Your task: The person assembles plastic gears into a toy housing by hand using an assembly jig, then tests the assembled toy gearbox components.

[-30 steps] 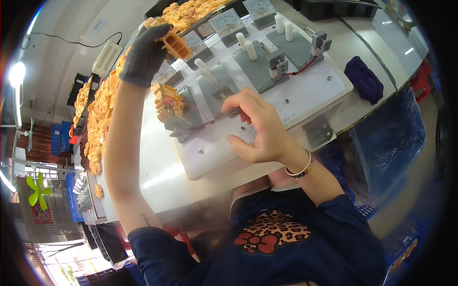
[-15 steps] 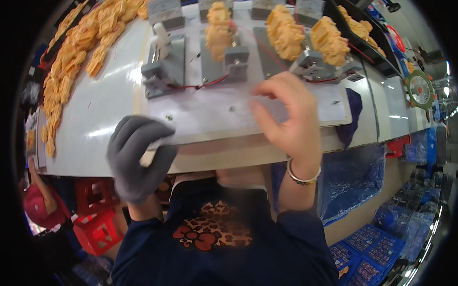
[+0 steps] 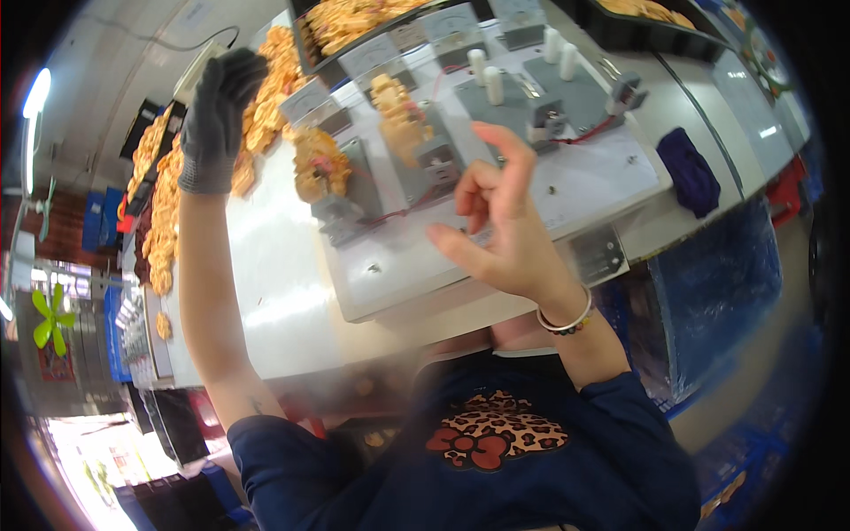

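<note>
My left hand [image 3: 217, 119], in a grey glove, reaches far out at the left over a heap of yellow-orange moulded plastic pieces [image 3: 270, 97]. Its fingers look stretched out, and I see nothing held in them. Bare, with a bracelet at the wrist, my right hand [image 3: 500, 226] hovers over the white test board [image 3: 584, 195], thumb and index apart, nothing between them. One plastic piece [image 3: 319, 164] sits on the leftmost grey fixture [image 3: 363, 181], another piece [image 3: 396, 115] on the fixture beside it. White pegs [image 3: 493, 86] stand bare on the two fixtures farther right.
Several dial meters [image 3: 456, 34] line the board's back edge. Black trays [image 3: 655, 31] of similar pieces stand behind. A dark purple cloth [image 3: 687, 173] lies right of the board, above a blue plastic bag [image 3: 722, 292]. Red wires run between the fixtures.
My left hand has gone from the table's front edge out to the heap. The leftmost fixture now bears a piece; the two right fixtures no longer do. The view has turned.
</note>
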`<control>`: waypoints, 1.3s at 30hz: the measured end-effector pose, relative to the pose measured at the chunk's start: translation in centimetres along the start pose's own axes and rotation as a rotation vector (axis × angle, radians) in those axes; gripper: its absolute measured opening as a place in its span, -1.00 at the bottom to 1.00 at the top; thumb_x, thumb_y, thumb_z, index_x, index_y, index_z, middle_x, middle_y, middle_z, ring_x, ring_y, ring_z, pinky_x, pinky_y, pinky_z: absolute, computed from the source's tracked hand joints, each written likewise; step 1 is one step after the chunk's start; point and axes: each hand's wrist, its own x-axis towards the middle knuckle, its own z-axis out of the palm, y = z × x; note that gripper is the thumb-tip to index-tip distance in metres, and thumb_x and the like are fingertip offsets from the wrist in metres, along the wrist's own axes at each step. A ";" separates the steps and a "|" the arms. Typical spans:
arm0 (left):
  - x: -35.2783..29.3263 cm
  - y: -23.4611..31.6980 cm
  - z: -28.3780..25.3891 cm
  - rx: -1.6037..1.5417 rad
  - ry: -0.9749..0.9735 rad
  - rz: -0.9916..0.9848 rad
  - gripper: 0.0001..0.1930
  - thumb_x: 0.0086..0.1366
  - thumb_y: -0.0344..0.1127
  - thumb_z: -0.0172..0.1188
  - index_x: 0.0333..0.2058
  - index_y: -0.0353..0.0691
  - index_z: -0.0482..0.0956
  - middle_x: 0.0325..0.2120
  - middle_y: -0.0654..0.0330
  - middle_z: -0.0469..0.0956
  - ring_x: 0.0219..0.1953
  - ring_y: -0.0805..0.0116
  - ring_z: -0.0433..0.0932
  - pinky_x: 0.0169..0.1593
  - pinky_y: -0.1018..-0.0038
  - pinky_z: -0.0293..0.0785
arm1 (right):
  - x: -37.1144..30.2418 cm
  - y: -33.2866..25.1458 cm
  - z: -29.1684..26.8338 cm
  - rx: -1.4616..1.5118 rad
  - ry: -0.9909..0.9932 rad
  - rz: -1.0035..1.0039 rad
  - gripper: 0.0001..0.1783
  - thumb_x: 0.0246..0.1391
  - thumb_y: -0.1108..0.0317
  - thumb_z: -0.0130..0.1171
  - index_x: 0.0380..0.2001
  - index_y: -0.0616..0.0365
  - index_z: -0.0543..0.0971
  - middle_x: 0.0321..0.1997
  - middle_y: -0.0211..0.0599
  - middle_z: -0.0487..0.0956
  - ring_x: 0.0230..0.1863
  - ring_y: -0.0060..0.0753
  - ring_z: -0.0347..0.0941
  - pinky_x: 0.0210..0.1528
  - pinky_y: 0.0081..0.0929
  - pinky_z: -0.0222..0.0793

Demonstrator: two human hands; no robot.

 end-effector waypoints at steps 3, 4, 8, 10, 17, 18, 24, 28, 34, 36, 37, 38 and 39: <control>-2.7 -3.2 -9.3 0.120 0.496 -0.063 -0.58 0.34 -0.01 0.08 -0.10 -0.28 0.54 -0.23 0.16 0.61 -0.09 0.34 0.54 0.11 0.40 0.36 | 0.0 0.4 -0.2 -0.057 0.009 -0.058 0.00 -0.11 0.40 0.28 0.27 0.10 -0.15 -0.49 -0.35 0.33 -0.48 -0.56 0.23 -0.40 -0.60 0.19; -4.8 -4.4 -12.9 0.251 0.680 -0.101 -0.60 0.29 -0.01 0.14 -0.10 -0.22 0.55 -0.21 0.20 0.60 -0.15 0.40 0.55 0.03 0.48 0.35 | -0.2 0.4 0.1 -0.075 0.049 -0.076 0.01 -0.10 0.45 0.25 0.27 0.06 -0.20 -0.47 -0.37 0.33 -0.45 -0.59 0.22 -0.34 -0.64 0.18; -17.1 -7.6 -28.0 0.935 1.018 -0.445 -0.42 0.19 0.08 0.16 0.02 -0.28 0.50 -0.03 0.05 0.53 0.03 0.25 0.48 0.14 0.41 0.27 | -0.3 0.5 1.0 -0.065 0.020 -0.112 -0.03 -0.11 0.48 0.23 0.26 0.09 -0.14 -0.47 -0.37 0.33 -0.45 -0.58 0.20 -0.36 -0.63 0.14; -19.9 -9.4 -28.7 1.294 1.015 -0.787 -0.27 0.10 0.21 0.17 0.11 -0.21 0.44 0.09 0.01 0.45 0.14 0.16 0.40 0.21 0.34 0.22 | -0.1 1.4 1.3 -0.092 0.087 -0.195 -0.08 -0.15 0.43 0.30 0.20 0.21 -0.05 -0.52 -0.38 0.31 -0.52 -0.60 0.17 -0.48 -0.66 0.11; -35.4 -10.4 -37.2 1.519 0.987 -1.010 0.04 -0.02 0.39 0.17 0.33 -0.09 0.08 0.29 -0.03 0.18 0.29 -0.10 0.20 0.30 0.14 0.16 | -0.2 0.6 1.5 -0.109 0.061 -0.178 -0.08 -0.16 0.43 0.30 0.20 0.23 -0.03 -0.51 -0.39 0.32 -0.53 -0.59 0.18 -0.47 -0.65 0.13; -35.0 -11.5 -36.5 1.353 0.995 -1.065 0.02 -0.01 0.41 0.14 0.33 -0.02 0.08 0.29 -0.03 0.18 0.28 -0.08 0.24 0.28 0.15 0.18 | -0.2 0.7 1.3 -0.161 0.103 -0.168 -0.08 -0.16 0.43 0.30 0.20 0.23 -0.03 -0.51 -0.39 0.32 -0.53 -0.59 0.18 -0.47 -0.65 0.13; -27.8 -10.9 -29.9 1.537 0.828 -1.027 -0.09 -0.05 0.31 0.23 0.18 -0.21 0.35 0.05 -0.10 0.48 0.09 -0.03 0.47 0.12 0.21 0.35 | -0.6 1.2 0.5 -0.212 0.064 -0.211 -0.07 -0.17 0.44 0.26 0.21 0.19 -0.06 -0.44 -0.31 0.36 -0.45 -0.56 0.21 -0.33 -0.63 0.15; -23.8 -10.3 -25.2 1.498 0.711 -0.779 -0.33 -0.12 0.22 0.36 -0.28 -0.32 0.51 -0.36 0.07 0.58 -0.23 0.13 0.56 -0.11 0.33 0.49 | -0.8 0.5 -2.6 -0.349 0.345 -0.461 -0.34 -0.15 0.46 0.25 0.06 0.30 0.26 -0.26 -0.28 0.38 -0.32 -0.50 0.26 -0.27 -0.57 0.23; -18.8 -6.5 -15.6 -0.366 0.511 -0.273 -0.64 0.32 -0.07 0.07 -0.06 -0.18 0.50 -0.25 0.19 0.59 -0.45 0.39 0.50 -0.39 0.49 0.45 | 1.0 -0.8 -6.5 -0.521 0.372 -0.213 -0.47 -0.10 0.45 0.24 0.02 0.20 0.40 -0.10 -0.34 0.36 -0.16 -0.50 0.29 -0.16 -0.56 0.28; -15.1 -2.4 -7.4 -0.641 0.407 -0.276 -0.55 0.30 -0.02 0.06 0.04 -0.20 0.42 -0.14 0.11 0.54 -0.36 0.35 0.48 -0.30 0.41 0.46 | 1.4 -0.5 -6.8 -0.455 0.257 -0.117 -0.48 -0.06 0.47 0.22 0.04 0.17 0.40 -0.07 -0.39 0.35 -0.13 -0.53 0.30 -0.10 -0.58 0.30; -12.7 -1.9 -3.2 -0.783 0.395 -0.218 -0.51 0.28 -0.06 0.10 0.08 -0.22 0.37 -0.10 0.08 0.49 -0.27 0.32 0.47 -0.22 0.39 0.46 | 1.2 -0.3 -7.5 -0.483 0.297 -0.113 -0.49 -0.06 0.48 0.23 0.03 0.16 0.42 -0.06 -0.38 0.36 -0.13 -0.55 0.31 -0.13 -0.62 0.31; -12.6 0.7 -0.3 -0.868 0.426 -0.136 -0.47 0.25 -0.10 0.14 0.12 -0.25 0.32 -0.06 0.04 0.44 -0.19 0.29 0.46 -0.13 0.36 0.46 | 1.4 -0.2 -7.5 -0.446 0.306 -0.123 -0.50 -0.07 0.49 0.24 0.02 0.15 0.43 -0.04 -0.38 0.37 -0.13 -0.57 0.31 -0.16 -0.66 0.32; -12.8 1.3 1.1 -0.852 0.437 -0.119 -0.47 0.25 -0.10 0.14 0.12 -0.25 0.32 -0.06 0.04 0.44 -0.19 0.29 0.46 -0.13 0.36 0.46 | 1.3 0.0 -7.4 -0.357 0.303 -0.105 -0.49 -0.09 0.49 0.24 0.01 0.17 0.43 -0.06 -0.36 0.39 -0.15 -0.55 0.32 -0.17 -0.65 0.34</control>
